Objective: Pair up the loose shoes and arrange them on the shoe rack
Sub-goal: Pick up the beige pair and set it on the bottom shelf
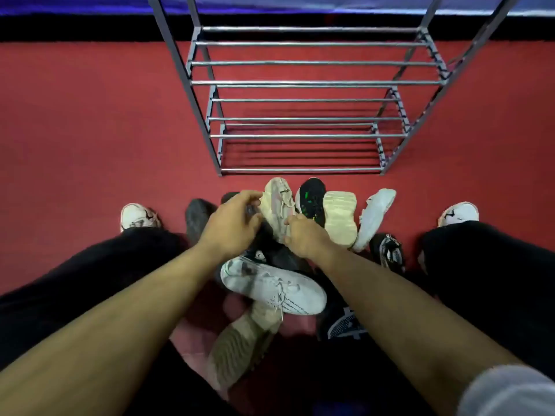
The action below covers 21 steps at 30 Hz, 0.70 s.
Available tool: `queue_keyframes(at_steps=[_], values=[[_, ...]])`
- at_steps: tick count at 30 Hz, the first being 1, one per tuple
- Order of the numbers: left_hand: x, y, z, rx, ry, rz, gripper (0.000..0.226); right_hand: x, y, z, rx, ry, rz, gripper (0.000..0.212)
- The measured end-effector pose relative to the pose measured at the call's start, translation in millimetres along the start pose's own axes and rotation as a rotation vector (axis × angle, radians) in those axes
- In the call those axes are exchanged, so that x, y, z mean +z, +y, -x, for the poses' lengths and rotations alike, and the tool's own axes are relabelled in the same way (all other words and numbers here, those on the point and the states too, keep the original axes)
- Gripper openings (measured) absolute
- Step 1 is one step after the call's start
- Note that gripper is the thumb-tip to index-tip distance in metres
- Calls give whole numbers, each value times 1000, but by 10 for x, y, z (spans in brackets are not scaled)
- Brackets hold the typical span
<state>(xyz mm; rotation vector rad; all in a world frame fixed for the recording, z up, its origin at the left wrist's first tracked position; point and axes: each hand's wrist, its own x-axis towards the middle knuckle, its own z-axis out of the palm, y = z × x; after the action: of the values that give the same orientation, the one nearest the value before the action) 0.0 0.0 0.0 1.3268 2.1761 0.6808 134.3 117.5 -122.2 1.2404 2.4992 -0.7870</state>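
Note:
A pile of loose shoes lies on the red floor between my legs. My left hand point(232, 219) is closed on a dark grey shoe point(196, 219) at the pile's left. My right hand point(303, 235) grips the heel end of a cream shoe point(277, 202) that points toward the rack. Beside it are a black shoe with green marks point(312, 198), a cream sole turned up point(341, 217) and a white shoe point(375, 216). Nearer me lie a white sneaker point(274, 288), a tan shoe point(240, 346) and two black patterned shoes point(389, 253) point(344, 324). The metal shoe rack point(300, 84) stands bare just beyond.
My own feet in white sneakers rest on the floor at the left point(138, 217) and right point(459, 213), with my black trouser legs on both sides of the pile. A dark wall base runs behind the rack. Red floor stretches left and right of the rack.

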Motion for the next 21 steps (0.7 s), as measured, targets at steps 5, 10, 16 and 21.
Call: queue_keyframes(at_steps=[5, 10, 16, 21], values=[[97, -150, 5, 8, -25, -14, 48, 306, -26, -227, 109, -40, 121, 52], [94, -160, -21, -32, 2, -13, 46, 407, -54, -290, 29, 150, 242, 35], [19, -122, -105, -126, -10, -84, 49, -276, -151, -157, 29, 354, -56, 19], [92, -65, 23, -94, -73, -66, 98, -1263, -533, 299, 99, 436, -650, 30]])
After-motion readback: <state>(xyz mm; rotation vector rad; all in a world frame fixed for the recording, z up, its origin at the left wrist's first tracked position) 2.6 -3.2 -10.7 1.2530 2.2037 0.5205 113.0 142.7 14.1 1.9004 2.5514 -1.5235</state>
